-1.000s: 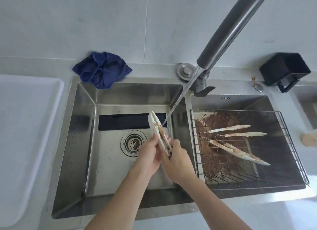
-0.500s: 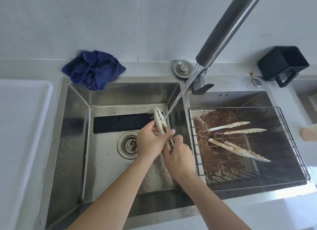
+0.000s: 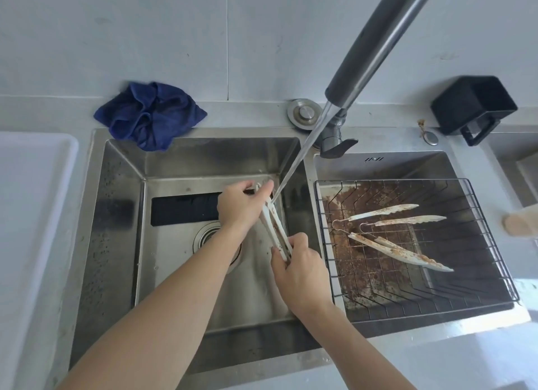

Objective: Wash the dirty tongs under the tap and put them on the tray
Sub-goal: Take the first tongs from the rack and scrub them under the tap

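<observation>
Right now I am gripping the tongs point(image 3: 275, 229) over the left sink basin point(image 3: 122, 215), my left hand point(image 3: 241, 206) closed around their far end, my right hand point(image 3: 297, 269) closed around the near end. Water from the tap point(image 3: 375, 43) is striking them just beside my left fingertips point(image 3: 266, 187); the tray point(image 3: 35, 186) is lying well apart leftward.

We see both hands, left hand point(image 3: 241, 205) and right hand point(image 3: 300, 269), gripping stained white plastic tongs point(image 3: 275, 228) under the grey tap's point(image 3: 375, 45) stream.
</observation>
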